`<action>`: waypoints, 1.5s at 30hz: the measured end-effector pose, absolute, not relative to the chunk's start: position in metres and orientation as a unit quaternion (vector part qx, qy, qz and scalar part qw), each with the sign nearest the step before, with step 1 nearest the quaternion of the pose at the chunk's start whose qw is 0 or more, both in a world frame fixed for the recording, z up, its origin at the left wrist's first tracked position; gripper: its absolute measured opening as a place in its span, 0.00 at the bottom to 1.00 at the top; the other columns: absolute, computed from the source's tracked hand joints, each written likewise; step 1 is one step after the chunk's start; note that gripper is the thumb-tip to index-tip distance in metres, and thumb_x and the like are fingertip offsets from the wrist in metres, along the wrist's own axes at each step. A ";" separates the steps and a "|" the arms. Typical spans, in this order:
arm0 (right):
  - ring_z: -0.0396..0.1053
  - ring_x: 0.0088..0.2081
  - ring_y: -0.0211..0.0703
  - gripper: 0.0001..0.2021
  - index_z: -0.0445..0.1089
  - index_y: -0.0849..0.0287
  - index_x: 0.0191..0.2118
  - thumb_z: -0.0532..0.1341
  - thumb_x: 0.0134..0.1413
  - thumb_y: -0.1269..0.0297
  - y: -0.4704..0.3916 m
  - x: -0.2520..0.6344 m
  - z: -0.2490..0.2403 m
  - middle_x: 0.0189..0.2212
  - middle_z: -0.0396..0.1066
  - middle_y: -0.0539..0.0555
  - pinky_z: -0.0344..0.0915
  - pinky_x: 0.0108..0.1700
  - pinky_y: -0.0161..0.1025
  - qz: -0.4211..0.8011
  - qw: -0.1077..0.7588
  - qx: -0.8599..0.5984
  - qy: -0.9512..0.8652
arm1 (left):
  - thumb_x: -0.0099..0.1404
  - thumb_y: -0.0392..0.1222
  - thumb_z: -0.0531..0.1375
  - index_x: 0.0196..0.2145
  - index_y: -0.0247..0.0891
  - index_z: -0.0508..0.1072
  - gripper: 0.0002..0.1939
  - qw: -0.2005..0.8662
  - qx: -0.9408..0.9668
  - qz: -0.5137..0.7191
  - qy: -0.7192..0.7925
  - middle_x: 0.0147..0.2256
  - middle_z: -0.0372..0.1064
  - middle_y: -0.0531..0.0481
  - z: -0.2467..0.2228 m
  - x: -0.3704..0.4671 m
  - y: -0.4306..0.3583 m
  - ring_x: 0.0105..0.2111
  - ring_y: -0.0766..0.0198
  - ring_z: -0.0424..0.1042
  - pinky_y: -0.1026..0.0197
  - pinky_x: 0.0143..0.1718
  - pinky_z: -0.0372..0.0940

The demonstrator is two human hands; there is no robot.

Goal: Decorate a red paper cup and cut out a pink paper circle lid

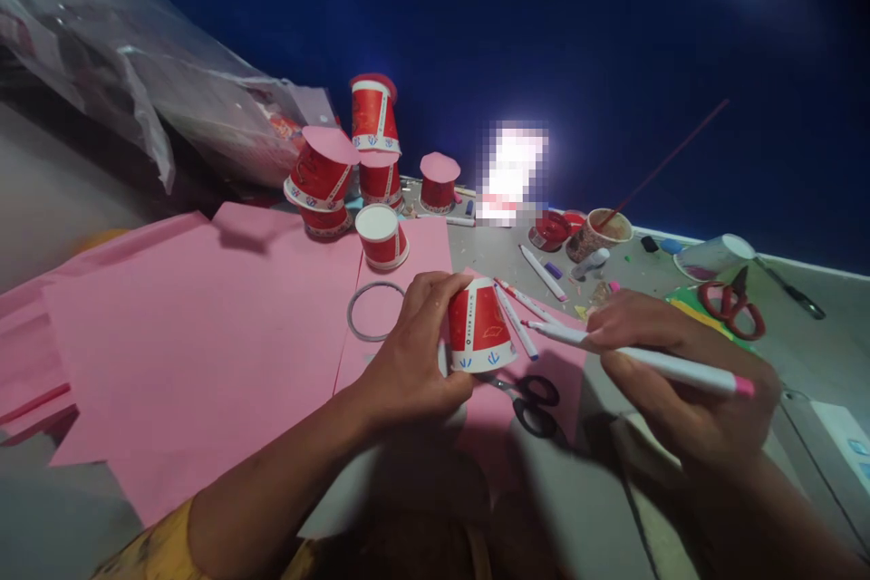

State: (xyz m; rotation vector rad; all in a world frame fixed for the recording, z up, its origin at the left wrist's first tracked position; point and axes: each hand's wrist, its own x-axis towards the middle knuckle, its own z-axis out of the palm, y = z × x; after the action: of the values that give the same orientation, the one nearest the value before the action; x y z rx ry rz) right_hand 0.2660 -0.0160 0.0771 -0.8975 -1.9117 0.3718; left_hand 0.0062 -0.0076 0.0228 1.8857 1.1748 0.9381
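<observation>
My left hand (428, 344) grips a red paper cup (486, 322) by its side, between thumb and fingers. Small blue and red marks show on the cup's white band. In my right hand (686, 372) is a white marker pen (652, 364) with a pink end, its tip pointing left toward the cup but apart from it. Behind the cup lie several more slim markers (517, 323). Black-handled scissors (534, 403) rest on pink paper just below the cup, their blades partly hidden. A grey tape ring (351, 313) lies left of my left hand.
Pink paper sheets (258, 335) cover the left side. Red cups with pink tops (323, 168) stand stacked at the back, near a white-topped cup (381, 240). Rightward are a stained cup holding a thin stick (598, 236), red-handled scissors (730, 304) and a tipped white cup (713, 258).
</observation>
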 end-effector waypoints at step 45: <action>0.79 0.43 0.50 0.12 0.80 0.57 0.40 0.62 0.69 0.57 0.182 0.291 0.071 0.40 0.84 0.60 0.60 0.38 0.38 0.018 0.094 -0.707 -0.701 | 0.64 0.47 0.69 0.68 0.54 0.63 0.37 0.315 0.678 0.394 0.535 0.65 0.61 0.42 -0.014 0.012 -0.008 0.62 0.42 0.70 0.41 0.55 0.79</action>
State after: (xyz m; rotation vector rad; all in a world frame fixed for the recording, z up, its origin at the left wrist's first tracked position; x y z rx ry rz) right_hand 0.2911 0.1819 0.0709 -2.0964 -2.0787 0.0545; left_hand 0.0119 -0.0077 -0.0145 1.7859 1.4084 1.0374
